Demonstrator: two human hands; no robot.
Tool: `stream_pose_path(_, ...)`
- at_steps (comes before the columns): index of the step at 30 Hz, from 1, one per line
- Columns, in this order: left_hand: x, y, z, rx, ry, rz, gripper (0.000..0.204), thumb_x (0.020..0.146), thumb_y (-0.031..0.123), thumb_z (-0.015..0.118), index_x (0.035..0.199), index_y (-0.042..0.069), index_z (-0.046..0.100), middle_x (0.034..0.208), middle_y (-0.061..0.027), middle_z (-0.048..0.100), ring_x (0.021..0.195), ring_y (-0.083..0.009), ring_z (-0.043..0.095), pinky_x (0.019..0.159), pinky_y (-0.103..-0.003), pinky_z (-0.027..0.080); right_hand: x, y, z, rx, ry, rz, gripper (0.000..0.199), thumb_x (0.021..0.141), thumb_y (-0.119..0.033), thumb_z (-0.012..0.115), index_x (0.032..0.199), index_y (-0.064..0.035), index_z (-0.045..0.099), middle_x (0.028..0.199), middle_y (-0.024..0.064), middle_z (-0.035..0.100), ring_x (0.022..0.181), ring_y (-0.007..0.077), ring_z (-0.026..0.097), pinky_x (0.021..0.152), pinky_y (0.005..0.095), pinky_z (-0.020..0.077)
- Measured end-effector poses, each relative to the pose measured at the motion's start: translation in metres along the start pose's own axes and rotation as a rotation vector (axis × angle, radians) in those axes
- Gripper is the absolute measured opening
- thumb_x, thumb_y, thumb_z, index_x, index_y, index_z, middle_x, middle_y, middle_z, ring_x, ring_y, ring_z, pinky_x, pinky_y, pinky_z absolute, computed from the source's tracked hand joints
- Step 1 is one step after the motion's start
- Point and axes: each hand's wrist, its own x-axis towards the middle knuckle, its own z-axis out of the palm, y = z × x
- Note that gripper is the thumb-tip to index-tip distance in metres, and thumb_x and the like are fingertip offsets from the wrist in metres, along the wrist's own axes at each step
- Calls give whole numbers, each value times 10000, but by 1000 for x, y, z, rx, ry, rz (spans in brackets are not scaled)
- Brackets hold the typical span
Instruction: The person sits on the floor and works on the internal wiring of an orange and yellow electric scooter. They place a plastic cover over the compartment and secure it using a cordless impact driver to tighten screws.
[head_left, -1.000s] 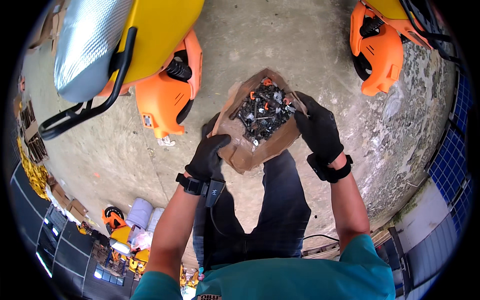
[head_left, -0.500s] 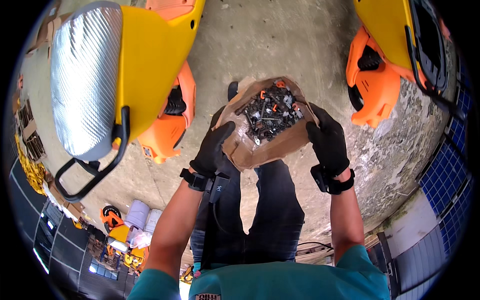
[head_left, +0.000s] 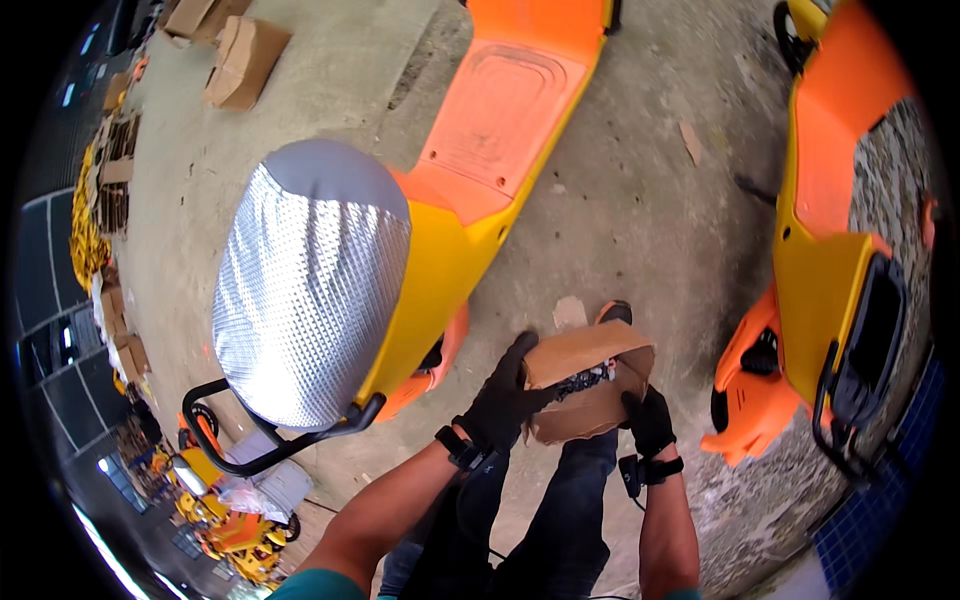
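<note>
I hold a small open cardboard box (head_left: pixel 585 355) in front of my legs with both hands. Dark small hardware pieces (head_left: pixel 588 380) fill it. My left hand (head_left: pixel 503 398), in a black glove, grips the box's left side. My right hand (head_left: pixel 650 420), gloved in black too, holds its right side from below. An orange and yellow scooter body with a silver-wrapped seat (head_left: pixel 310 285) stands just to my left. A second orange and yellow scooter (head_left: pixel 830 260) stands to my right.
The concrete floor (head_left: pixel 640 210) runs between the two scooters. Cardboard boxes (head_left: pixel 240 60) lie at the far upper left. More boxes and yellow parts (head_left: pixel 95 200) line the left edge. Blue tiles (head_left: pixel 870 530) show at the lower right.
My view has swung forward, so the scooters now fill more of the picture. The box sits lower in view and tilts so less of its contents shows. Both hands keep their hold.
</note>
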Motion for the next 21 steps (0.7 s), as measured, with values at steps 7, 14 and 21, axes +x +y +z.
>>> stream_pose_path(7,36,11,-3,232,177,48,916,871,226,723,1506,-13,107,1494,-208,304,1360,-269,369,1107,-378,327,66,-23,-23,167,-127,41,331,949,-167,557,1247,-24,570,987,57,650,760,149,648,601,287,553)
stream_pose_path(14,-34,144,-13,394,474,233,513,840,98,684,1290,-36,477,1157,-177,585,1025,-279,607,903,-381,478,130,-22,-41,407,-60,160,415,894,-56,545,1309,-46,531,1111,71,608,828,212,652,653,307,579)
stream_pose_path(21,-90,222,-75,446,781,327,296,850,-61,593,1144,-35,591,875,-89,670,732,-133,633,683,-270,516,201,5,-48,354,186,198,308,838,-162,563,1125,-56,597,801,72,618,611,174,610,507,263,493)
